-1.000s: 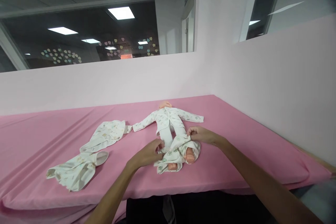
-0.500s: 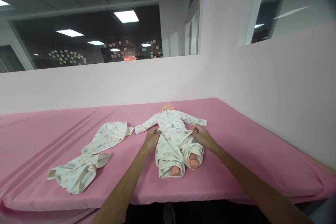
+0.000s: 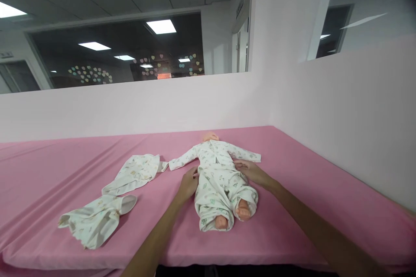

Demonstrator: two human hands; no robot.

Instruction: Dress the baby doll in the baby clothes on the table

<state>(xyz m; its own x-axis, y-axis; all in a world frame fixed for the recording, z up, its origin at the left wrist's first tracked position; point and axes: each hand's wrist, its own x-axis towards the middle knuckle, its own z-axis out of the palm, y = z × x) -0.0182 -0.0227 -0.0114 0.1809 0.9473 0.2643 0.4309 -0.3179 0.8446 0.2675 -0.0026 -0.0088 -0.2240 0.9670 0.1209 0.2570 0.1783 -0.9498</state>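
Observation:
A baby doll [image 3: 211, 136] lies on its back, its feet toward me. It wears a white printed long-sleeved top [image 3: 212, 152] and matching baby trousers [image 3: 216, 190]. The trousers reach the waist, over the lower edge of the top, and both bare feet show at the cuffs. At the left side of the waist is my left hand [image 3: 188, 184], loosely bent, its fingertips slightly apart against the cloth. My right hand [image 3: 252, 171] rests at the other side of the waist, its fingers stretched out across the edge of the waistband.
Two more white printed baby garments lie left of the doll: one crumpled garment [image 3: 136, 174] farther back, touching the doll's sleeve end, and another garment [image 3: 94, 218] near the front. Pink cloth [image 3: 292, 212] covers the table. White walls [image 3: 178, 106] with windows stand behind and right.
Both hands have loosened their pinch on the trousers' waistband. The right fingers have straightened out. The waistband now lies flatter, and the view has tilted slightly up.

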